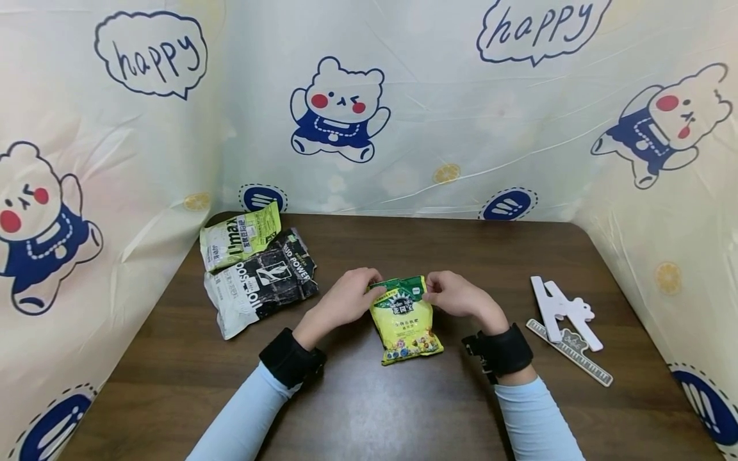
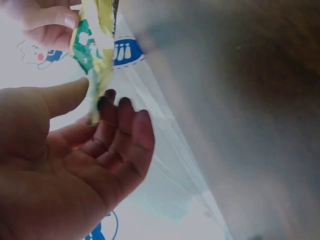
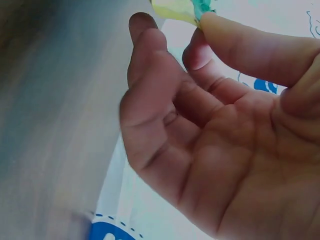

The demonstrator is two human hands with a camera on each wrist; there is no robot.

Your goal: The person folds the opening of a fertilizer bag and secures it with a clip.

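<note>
A yellow snack bag (image 1: 405, 323) with a green top band stands out at the middle of the table in the head view. My left hand (image 1: 349, 296) pinches its upper left corner between thumb and fingers. At the upper right corner, my right hand (image 1: 458, 294) pinches the edge. In the left wrist view the bag (image 2: 102, 30) appears edge-on, with the left thumb (image 2: 70, 97) at its near side. The right wrist view shows only a corner of the bag (image 3: 180, 9) between thumb and forefinger; the other fingers curl loosely.
At the back left lie a lime-green bag (image 1: 239, 238) and a black-and-white bag (image 1: 259, 278), overlapping. To the right, white long-barred clips (image 1: 567, 310) lie partly over a grey one (image 1: 594, 368). A printed curtain (image 1: 415, 128) surrounds the brown table (image 1: 369, 410).
</note>
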